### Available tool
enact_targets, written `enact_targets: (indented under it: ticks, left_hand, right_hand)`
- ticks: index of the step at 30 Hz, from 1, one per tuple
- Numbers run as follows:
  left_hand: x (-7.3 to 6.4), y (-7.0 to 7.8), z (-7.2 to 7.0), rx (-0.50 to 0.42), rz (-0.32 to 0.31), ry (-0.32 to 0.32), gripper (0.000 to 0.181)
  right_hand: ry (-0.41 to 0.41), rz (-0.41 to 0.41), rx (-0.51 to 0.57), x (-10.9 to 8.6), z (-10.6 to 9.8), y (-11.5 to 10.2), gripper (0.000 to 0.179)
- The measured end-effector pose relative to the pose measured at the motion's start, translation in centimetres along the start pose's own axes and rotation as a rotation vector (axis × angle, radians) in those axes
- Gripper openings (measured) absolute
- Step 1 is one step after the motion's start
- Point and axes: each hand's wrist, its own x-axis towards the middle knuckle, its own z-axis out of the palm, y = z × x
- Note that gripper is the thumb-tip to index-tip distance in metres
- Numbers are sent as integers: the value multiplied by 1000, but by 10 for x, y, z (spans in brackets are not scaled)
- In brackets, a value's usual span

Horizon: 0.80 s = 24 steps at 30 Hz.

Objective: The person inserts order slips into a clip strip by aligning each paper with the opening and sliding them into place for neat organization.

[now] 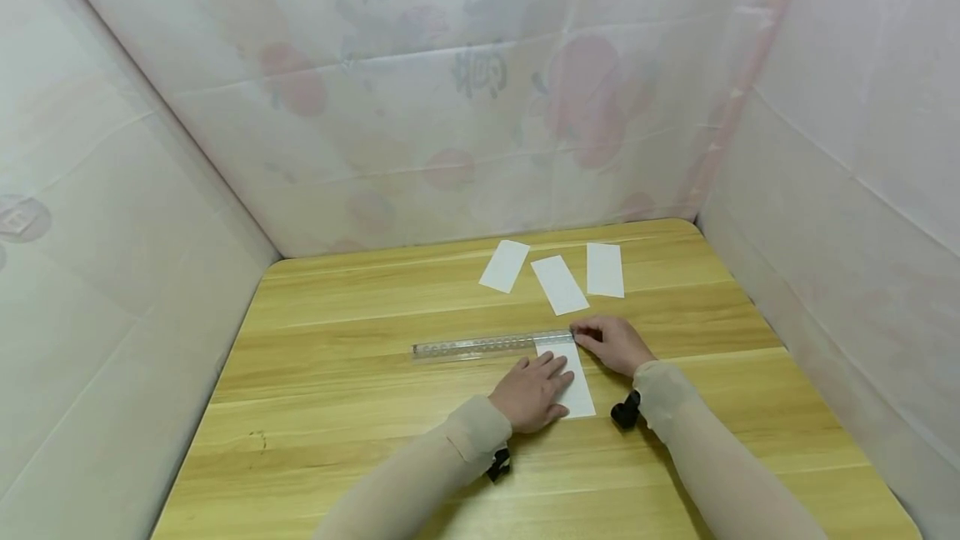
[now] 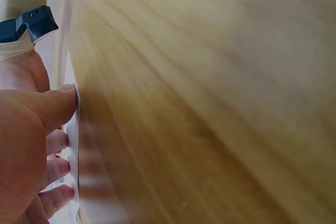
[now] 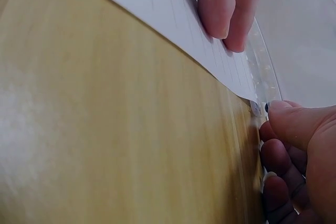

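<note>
A clear plastic ruler (image 1: 472, 347) lies across the top end of a white lined paper slip (image 1: 579, 394) on the table. With its fingers spread, my left hand (image 1: 531, 392) presses the slip flat, just below the ruler. My right hand (image 1: 613, 343) pinches the ruler's right end between thumb and fingers. From the right wrist view, the right thumb (image 3: 296, 121) sits at the ruler's tip beside the slip's corner. In the left wrist view the left thumb (image 2: 60, 103) rests on the slip's near edge.
Farther back on the wooden table (image 1: 337, 307) lie three more white slips: a left one (image 1: 505, 266), a middle one (image 1: 560, 285) and a right one (image 1: 604, 270). Pale printed cloth (image 1: 420, 107) hangs around the table's back and sides.
</note>
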Motion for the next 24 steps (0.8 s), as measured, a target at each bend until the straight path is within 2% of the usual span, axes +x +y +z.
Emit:
enact_targets:
  ticks: [13,24]
  left_hand:
    - [0,1,-1,-13,-15,-4,64]
    - [0,-1,-2,-38,-45,18,66]
  right_hand:
    - [-4,7,4,0,0,0,26]
    - [3,10,-3,1,1,-1,25]
